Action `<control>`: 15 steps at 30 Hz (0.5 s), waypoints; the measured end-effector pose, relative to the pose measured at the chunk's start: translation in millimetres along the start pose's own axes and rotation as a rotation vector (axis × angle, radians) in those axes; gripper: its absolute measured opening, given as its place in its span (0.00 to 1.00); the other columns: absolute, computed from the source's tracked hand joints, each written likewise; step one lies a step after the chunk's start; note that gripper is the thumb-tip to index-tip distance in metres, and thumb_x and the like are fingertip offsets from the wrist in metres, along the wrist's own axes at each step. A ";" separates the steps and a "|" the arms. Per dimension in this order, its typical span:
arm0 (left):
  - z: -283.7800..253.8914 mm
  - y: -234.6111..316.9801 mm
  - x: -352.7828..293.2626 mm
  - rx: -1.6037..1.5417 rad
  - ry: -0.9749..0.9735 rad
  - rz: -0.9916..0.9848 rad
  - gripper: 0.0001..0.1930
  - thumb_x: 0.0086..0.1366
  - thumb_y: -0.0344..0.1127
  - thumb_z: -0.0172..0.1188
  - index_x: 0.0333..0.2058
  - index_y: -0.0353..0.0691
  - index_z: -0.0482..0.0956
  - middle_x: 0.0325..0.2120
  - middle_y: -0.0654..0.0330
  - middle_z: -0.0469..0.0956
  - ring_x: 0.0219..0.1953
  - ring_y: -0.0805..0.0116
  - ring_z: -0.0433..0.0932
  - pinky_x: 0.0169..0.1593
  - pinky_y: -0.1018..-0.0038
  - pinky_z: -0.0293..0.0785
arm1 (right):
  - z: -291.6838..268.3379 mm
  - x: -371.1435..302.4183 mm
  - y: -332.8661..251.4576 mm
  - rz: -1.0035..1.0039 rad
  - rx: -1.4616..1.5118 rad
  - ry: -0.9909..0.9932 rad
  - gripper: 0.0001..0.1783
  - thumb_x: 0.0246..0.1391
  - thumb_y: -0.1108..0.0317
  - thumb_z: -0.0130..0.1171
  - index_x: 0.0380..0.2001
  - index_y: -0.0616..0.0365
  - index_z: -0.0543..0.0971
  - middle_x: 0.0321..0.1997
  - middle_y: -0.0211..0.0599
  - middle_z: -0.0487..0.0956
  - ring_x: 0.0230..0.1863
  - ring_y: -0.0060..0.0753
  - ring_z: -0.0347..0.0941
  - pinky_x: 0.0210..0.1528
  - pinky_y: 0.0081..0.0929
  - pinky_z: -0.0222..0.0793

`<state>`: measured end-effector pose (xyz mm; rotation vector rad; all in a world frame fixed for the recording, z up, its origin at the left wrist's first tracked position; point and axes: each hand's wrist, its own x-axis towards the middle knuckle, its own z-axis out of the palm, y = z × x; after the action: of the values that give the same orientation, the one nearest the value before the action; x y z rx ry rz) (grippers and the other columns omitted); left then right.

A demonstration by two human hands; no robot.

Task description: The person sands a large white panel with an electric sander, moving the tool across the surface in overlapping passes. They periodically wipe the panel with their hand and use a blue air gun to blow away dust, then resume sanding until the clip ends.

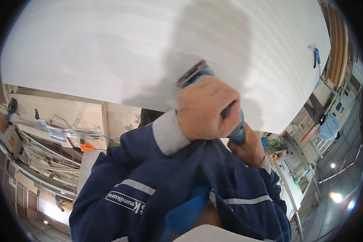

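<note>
My left hand [209, 107] is closed round the front of a blue hand-held power tool [238, 135] with a metal head. That head rests on or just over a large white panel [88, 48], near its front edge; contact cannot be made out. Lower and to the right, my right hand [250, 148] is closed round the rear of the same tool's body. My left hand hides much of the tool, so its exact kind is unclear. A dark shadow falls across the panel around the tool.
At the panel's right end lies a blue air blow gun [316, 57] with a blue hose. An orange-and-black tool [86, 146] sits at the left, near shelves of stacked strips [48, 155]. A person in light blue [328, 127] is at the right, beyond a cluttered bench [288, 169].
</note>
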<state>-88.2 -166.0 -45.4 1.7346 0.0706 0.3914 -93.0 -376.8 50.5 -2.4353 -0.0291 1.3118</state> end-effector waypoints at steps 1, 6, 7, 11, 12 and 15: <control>-8.6 -3.5 0.4 0.027 0.018 0.000 0.02 0.53 0.30 0.65 0.27 0.44 0.82 0.25 0.61 0.81 0.29 0.57 0.81 0.35 0.66 0.77 | 0.4 5.3 -2.8 -0.025 -0.010 -0.007 0.18 0.45 0.70 0.68 0.41 0.61 0.76 0.30 0.60 0.82 0.36 0.70 0.81 0.37 0.54 0.76; -9.4 3.0 -7.0 0.001 0.035 -0.022 0.02 0.53 0.29 0.64 0.27 0.43 0.82 0.25 0.61 0.81 0.28 0.56 0.80 0.35 0.67 0.77 | 1.8 0.5 -9.0 -0.010 -0.075 -0.016 0.19 0.45 0.69 0.69 0.41 0.61 0.77 0.30 0.58 0.82 0.37 0.68 0.82 0.38 0.53 0.76; -4.9 6.4 -9.3 -0.021 0.023 -0.031 0.02 0.53 0.29 0.64 0.27 0.42 0.82 0.25 0.60 0.81 0.28 0.56 0.80 0.35 0.67 0.77 | 2.9 -5.5 -10.5 0.016 -0.056 -0.002 0.19 0.45 0.68 0.70 0.41 0.60 0.77 0.30 0.57 0.83 0.37 0.68 0.82 0.39 0.53 0.76; -9.2 6.6 -14.2 -0.059 0.018 -0.005 0.01 0.54 0.29 0.64 0.27 0.41 0.81 0.24 0.59 0.80 0.27 0.55 0.79 0.34 0.66 0.77 | 5.1 -9.3 -20.3 0.132 -0.067 -0.046 0.20 0.44 0.67 0.70 0.42 0.60 0.77 0.31 0.57 0.83 0.38 0.67 0.82 0.40 0.54 0.76; -15.0 4.3 -13.7 -0.028 0.039 -0.009 0.01 0.54 0.28 0.63 0.27 0.41 0.81 0.25 0.59 0.80 0.27 0.55 0.79 0.34 0.65 0.77 | 6.3 -6.2 -23.7 0.034 -0.076 -0.044 0.20 0.44 0.67 0.70 0.42 0.60 0.77 0.31 0.57 0.83 0.38 0.67 0.82 0.41 0.54 0.76; -40.4 -5.9 -9.1 0.056 0.110 0.006 0.01 0.54 0.28 0.63 0.27 0.41 0.81 0.25 0.58 0.81 0.27 0.54 0.79 0.35 0.65 0.77 | 11.0 14.6 -30.9 -0.043 -0.131 -0.061 0.21 0.45 0.67 0.69 0.43 0.59 0.77 0.31 0.57 0.83 0.38 0.67 0.82 0.40 0.54 0.77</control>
<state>-107.7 -129.1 -47.1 1.7675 0.1567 0.4928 -88.9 -341.8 43.6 -2.4864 -0.1882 1.4048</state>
